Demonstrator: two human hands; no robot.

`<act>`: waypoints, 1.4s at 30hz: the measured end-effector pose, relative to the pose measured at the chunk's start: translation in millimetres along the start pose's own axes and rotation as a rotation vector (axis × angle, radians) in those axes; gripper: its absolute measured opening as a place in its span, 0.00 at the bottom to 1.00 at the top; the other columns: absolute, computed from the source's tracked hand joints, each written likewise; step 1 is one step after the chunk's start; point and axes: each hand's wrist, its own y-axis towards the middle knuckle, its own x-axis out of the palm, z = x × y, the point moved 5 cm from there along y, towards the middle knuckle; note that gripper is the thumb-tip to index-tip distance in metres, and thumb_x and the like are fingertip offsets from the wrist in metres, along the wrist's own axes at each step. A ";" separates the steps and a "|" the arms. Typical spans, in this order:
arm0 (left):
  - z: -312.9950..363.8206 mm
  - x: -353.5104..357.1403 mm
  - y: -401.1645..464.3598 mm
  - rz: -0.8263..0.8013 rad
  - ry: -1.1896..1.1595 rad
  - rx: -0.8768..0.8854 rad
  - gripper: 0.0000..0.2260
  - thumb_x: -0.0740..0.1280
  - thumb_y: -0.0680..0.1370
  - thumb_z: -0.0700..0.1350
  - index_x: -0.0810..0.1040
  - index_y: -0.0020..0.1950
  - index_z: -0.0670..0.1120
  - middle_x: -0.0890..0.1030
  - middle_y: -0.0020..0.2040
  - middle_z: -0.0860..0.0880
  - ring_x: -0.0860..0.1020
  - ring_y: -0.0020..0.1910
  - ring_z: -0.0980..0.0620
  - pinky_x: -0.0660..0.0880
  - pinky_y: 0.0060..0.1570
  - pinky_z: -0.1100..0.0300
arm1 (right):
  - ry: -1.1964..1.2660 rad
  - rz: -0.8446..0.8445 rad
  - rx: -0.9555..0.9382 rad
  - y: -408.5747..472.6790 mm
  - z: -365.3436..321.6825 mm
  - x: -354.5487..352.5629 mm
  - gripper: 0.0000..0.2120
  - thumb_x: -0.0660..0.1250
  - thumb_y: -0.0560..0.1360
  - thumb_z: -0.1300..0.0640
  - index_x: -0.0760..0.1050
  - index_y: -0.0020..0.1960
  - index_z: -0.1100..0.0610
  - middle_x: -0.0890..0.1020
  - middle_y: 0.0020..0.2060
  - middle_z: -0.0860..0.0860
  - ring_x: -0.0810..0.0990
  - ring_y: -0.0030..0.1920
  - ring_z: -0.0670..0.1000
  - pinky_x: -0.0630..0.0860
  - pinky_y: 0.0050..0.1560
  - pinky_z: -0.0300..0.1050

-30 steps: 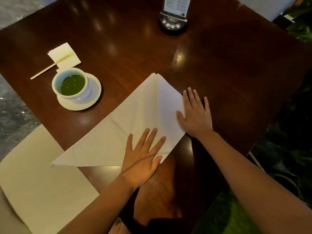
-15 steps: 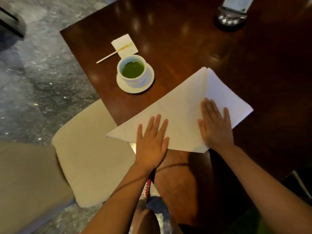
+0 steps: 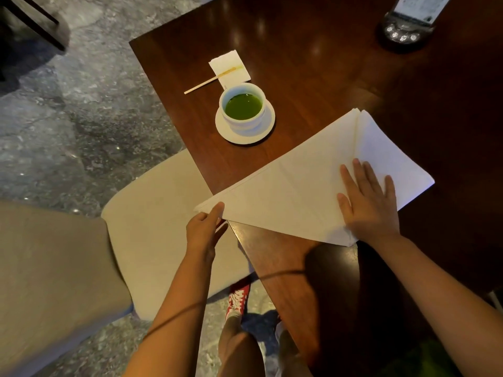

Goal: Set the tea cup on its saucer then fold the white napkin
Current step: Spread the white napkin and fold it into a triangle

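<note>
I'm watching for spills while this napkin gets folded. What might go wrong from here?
1. The tea cup, full of green tea on its saucer, stands close to the napkin edge; a swung fold might knock it.
2. The left hand pinches the corner overhanging the table; only the flat right hand pins it, so layers may slip.

A dark, polished wooden table point(image 3: 326, 63) fills the upper right, its top catching small blurred spots of light from above. Beside it, at the lower left, stands a beige cushioned chair point(image 3: 152, 227) with its seat drawn close to the table's edge. The floor point(image 3: 81, 118) is mottled grey stone (marble, or something like it), dimly lit. Dark furniture legs point(image 3: 35, 25) show at the far upper left corner.
</note>
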 end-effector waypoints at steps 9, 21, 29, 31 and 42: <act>11.5 -15.4 2.2 0.002 -0.091 -0.092 0.04 0.65 0.79 0.42 0.78 0.47 0.42 0.81 0.42 0.44 0.81 0.37 0.52 0.79 0.36 0.63 | -0.002 0.002 0.003 -1.3 -0.2 -1.6 0.31 0.43 0.76 0.42 0.54 0.75 0.55 0.58 0.74 0.57 0.55 0.74 0.60 0.56 0.69 0.66; 45.4 -10.5 -32.0 -0.294 -0.198 -0.060 0.10 0.56 0.82 0.41 0.76 0.51 0.41 0.85 0.41 0.43 0.84 0.41 0.50 0.81 0.39 0.61 | 0.005 -0.018 0.017 0.7 2.4 4.1 0.33 0.41 0.76 0.39 0.53 0.76 0.54 0.56 0.75 0.56 0.55 0.74 0.59 0.55 0.70 0.66; 62.3 64.1 -86.6 -0.300 -0.009 0.139 0.09 0.61 0.79 0.40 0.78 0.42 0.41 0.85 0.36 0.46 0.84 0.39 0.49 0.81 0.43 0.60 | 0.624 0.590 -0.300 -10.2 -81.0 -80.0 0.22 0.73 0.69 0.51 0.76 0.60 0.60 0.81 0.56 0.57 0.78 0.58 0.56 0.74 0.57 0.57; 60.9 84.4 -94.0 -0.309 0.065 0.204 0.11 0.62 0.79 0.40 0.80 0.40 0.40 0.84 0.35 0.45 0.83 0.39 0.48 0.81 0.43 0.59 | 0.667 0.666 -0.370 -13.3 -97.6 -91.0 0.20 0.77 0.66 0.54 0.80 0.54 0.61 0.83 0.50 0.56 0.80 0.52 0.53 0.77 0.54 0.51; 50.2 139.7 -95.7 -0.532 0.114 0.166 0.18 0.55 0.78 0.53 0.79 0.51 0.43 0.83 0.51 0.44 0.82 0.49 0.47 0.77 0.53 0.56 | 0.871 0.535 -0.105 1.9 -50.2 -89.7 0.14 0.67 0.74 0.51 0.81 0.48 0.62 0.84 0.42 0.53 0.80 0.41 0.46 0.73 0.47 0.27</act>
